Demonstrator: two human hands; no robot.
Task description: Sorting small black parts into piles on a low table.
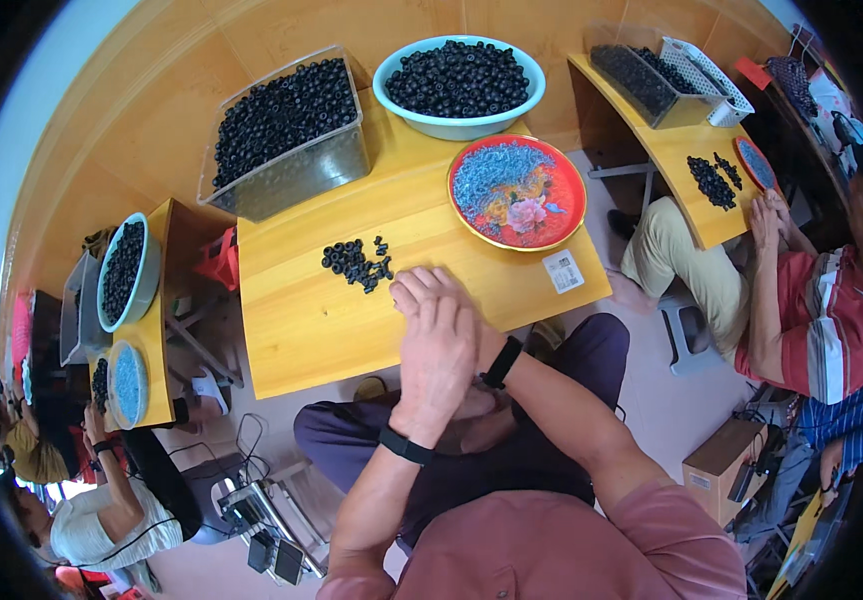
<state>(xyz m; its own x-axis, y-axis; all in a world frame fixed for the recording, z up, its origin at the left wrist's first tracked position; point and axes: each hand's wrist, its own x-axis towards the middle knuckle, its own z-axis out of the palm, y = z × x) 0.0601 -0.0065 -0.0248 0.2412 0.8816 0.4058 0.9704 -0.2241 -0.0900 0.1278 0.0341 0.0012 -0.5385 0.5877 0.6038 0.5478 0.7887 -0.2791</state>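
Note:
Over the near edge of the yellow table [301, 330], my hands are pressed together and overlap. My left hand [438, 350] lies across my right hand [429, 287], its fingers bent over it. Curled fingers of the right hand show beyond it, close to the tabletop. Whether either hand holds a small piece is hidden. Just left of them, a loose group of small black ring-shaped parts [351, 263] is spread on the wood. At the right of the table lies a red, flower-patterned round tray [548, 222] with many thin blue-grey pieces [496, 178], too small to name.
A clear plastic bin [301, 178] and a light-blue basin [459, 128], both heaped with black parts, stand at the back. A white label [562, 271] is on the right corner. People sit at similar tables [666, 150] on both sides. A metal-framed stand [276, 525] is lower left.

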